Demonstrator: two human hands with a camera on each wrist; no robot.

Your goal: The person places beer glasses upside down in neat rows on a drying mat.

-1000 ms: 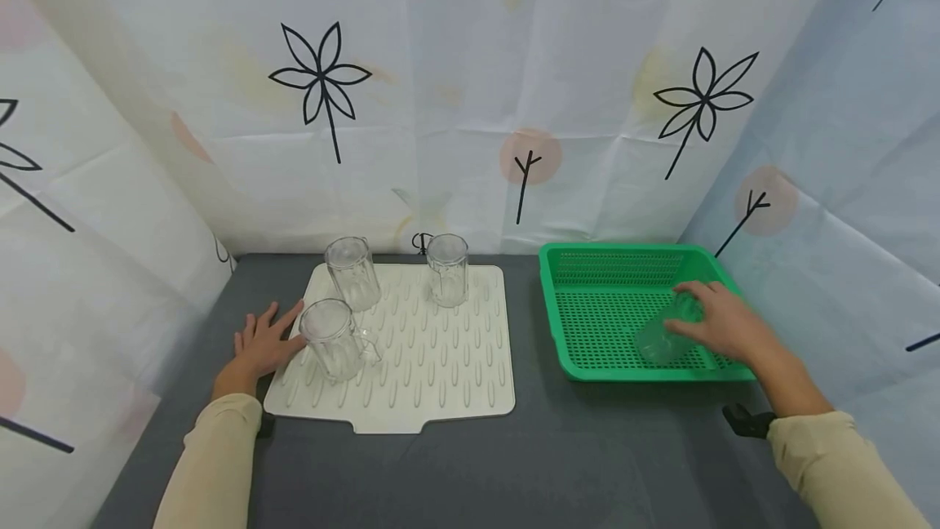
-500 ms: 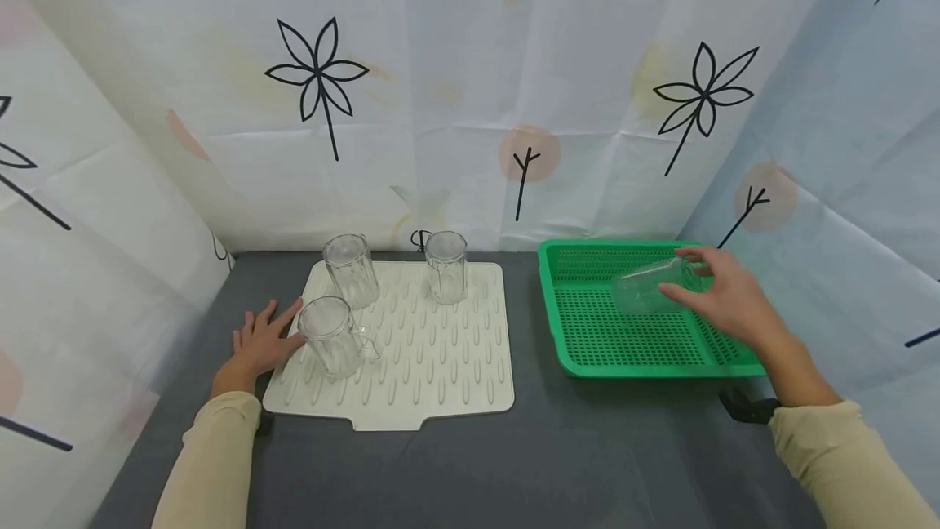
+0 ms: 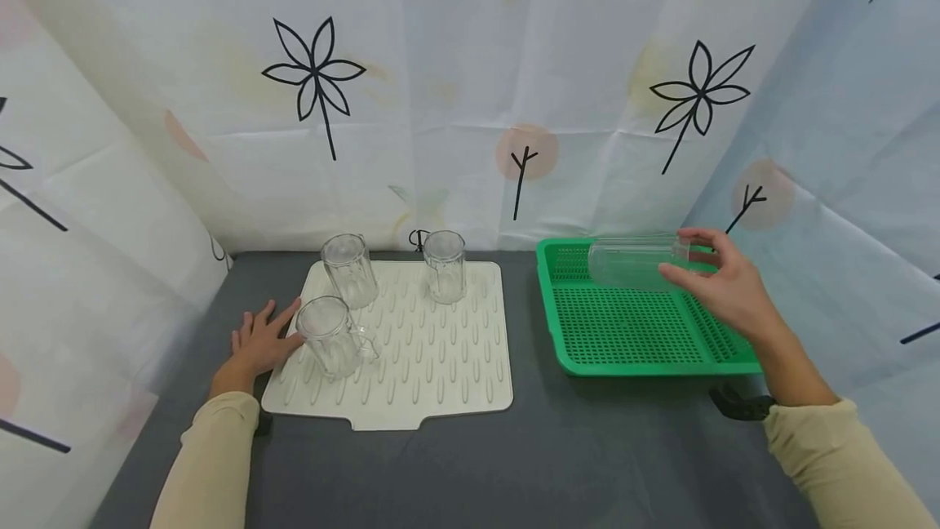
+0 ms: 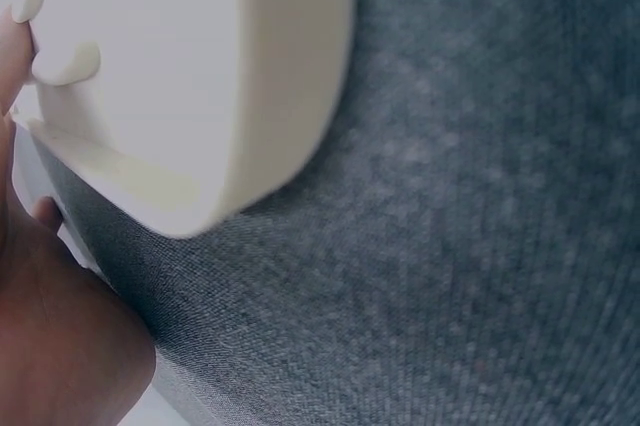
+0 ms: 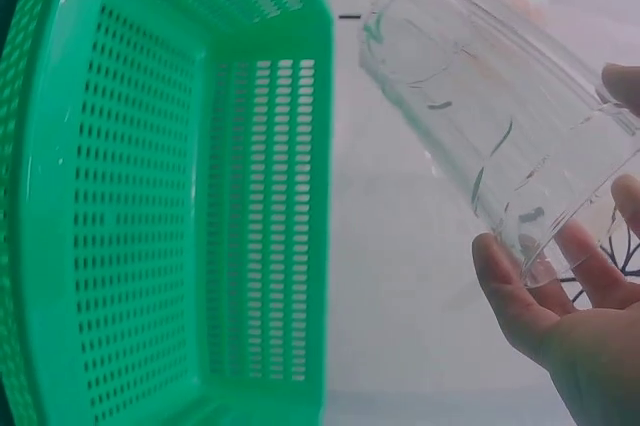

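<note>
My right hand (image 3: 723,284) grips a clear drinking glass (image 3: 631,264) by one end, thumb and fingers around it. The glass lies sideways above the green basket (image 3: 561,341); in the right wrist view the glass (image 5: 490,116) tilts away from the palm. Fingers spread, my left hand (image 3: 260,345) rests at the left edge of the white ribbed mat (image 3: 441,366). Close by that hand stands a clear glass mug (image 3: 330,337) with its handle to the right. Behind it are another clear glass (image 3: 351,272) and a glass mug (image 3: 445,268), both upright on the mat.
A dark grey cloth (image 3: 507,464) covers the table. Patterned white curtains (image 3: 455,88) enclose the back and both sides, close behind the mat and basket. A black strap (image 3: 738,405) sits at the right wrist.
My right hand has lifted the drinking glass from the basket floor, up and toward the back, tipping it sideways. The left hand has kept its place on the mat edge.
</note>
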